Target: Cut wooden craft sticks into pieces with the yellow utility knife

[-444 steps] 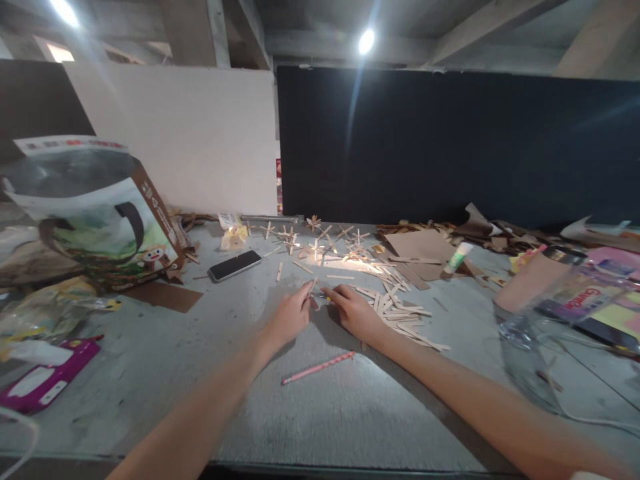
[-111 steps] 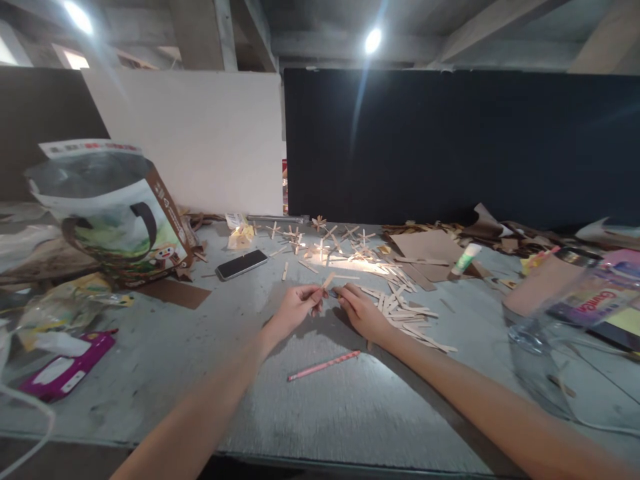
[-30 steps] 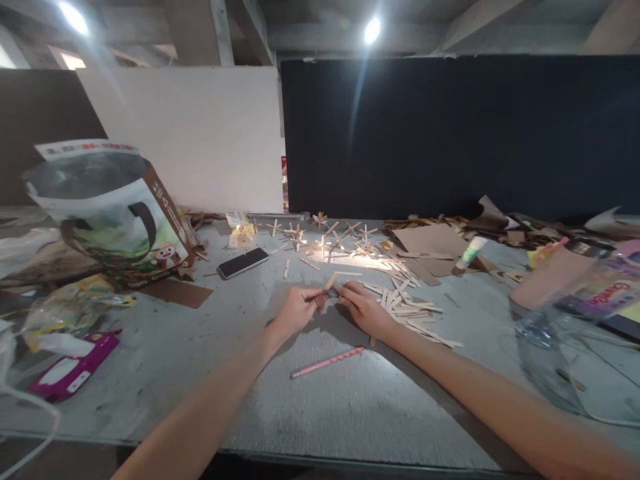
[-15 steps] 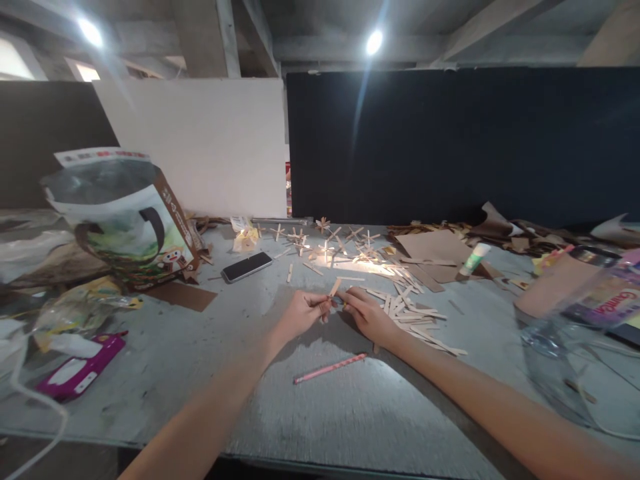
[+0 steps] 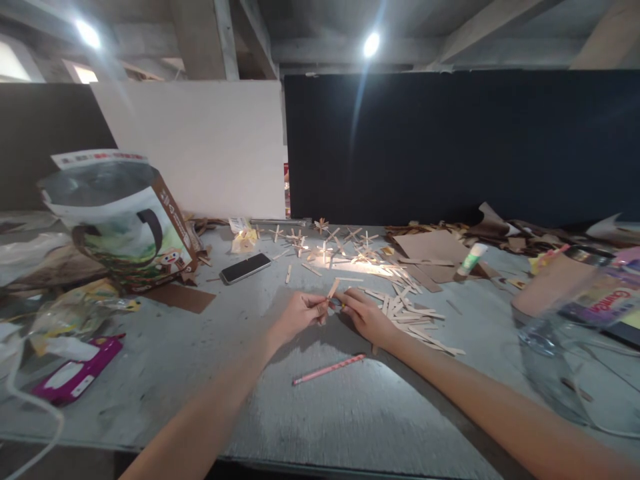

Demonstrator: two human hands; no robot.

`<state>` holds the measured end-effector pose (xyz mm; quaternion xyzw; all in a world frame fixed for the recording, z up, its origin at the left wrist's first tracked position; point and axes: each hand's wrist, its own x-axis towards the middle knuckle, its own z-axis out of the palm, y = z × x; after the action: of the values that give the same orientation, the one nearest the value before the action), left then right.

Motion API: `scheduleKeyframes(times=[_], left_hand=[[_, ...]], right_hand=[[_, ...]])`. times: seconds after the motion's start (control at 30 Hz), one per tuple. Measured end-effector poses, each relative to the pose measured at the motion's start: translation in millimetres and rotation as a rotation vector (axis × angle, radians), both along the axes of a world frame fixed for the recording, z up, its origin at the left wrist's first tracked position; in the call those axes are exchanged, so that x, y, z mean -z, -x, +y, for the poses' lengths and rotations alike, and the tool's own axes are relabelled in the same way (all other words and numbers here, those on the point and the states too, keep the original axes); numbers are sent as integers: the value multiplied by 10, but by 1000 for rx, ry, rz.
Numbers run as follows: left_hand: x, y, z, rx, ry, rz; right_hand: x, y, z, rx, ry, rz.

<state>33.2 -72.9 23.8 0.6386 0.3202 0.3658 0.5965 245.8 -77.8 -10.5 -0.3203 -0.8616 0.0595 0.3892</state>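
Note:
My left hand is closed, its thumb and fingers pinching a short wooden craft stick that points up and away. Close beside it, my right hand has its fingers pressed together at the near end of that stick. Something small and dark shows at the right fingertips, too small to name. A pile of loose wooden sticks lies just beyond and to the right of my right hand. Star-shaped pieces of crossed sticks stand farther back. Nearer me, a pink striped pencil lies on the grey table.
A phone lies left of the sticks, with a large open printed bag behind. A purple case and a white cable are at left. At right are a glue stick, cardboard and a clear bottle.
The view has shifted very slightly. Both hands stay together around the stick, with the right fingers moved a little at its end.

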Motion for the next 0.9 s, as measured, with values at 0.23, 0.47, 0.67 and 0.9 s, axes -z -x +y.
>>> scheduleKeyframes(times=[0.23,0.47,0.67,0.9], left_hand=[[15,6,26,-37,8,-2],[19,13,66,-70,-150,83],[-41,-2,17,-212,-341,261],[8,24,62,-121,-286,175]], right_hand=[[1,14,10,32,38,-7],[14,25,24,49,32,-2],[52,28,51,108,32,-26],[40,36,36,82,22,-3]])
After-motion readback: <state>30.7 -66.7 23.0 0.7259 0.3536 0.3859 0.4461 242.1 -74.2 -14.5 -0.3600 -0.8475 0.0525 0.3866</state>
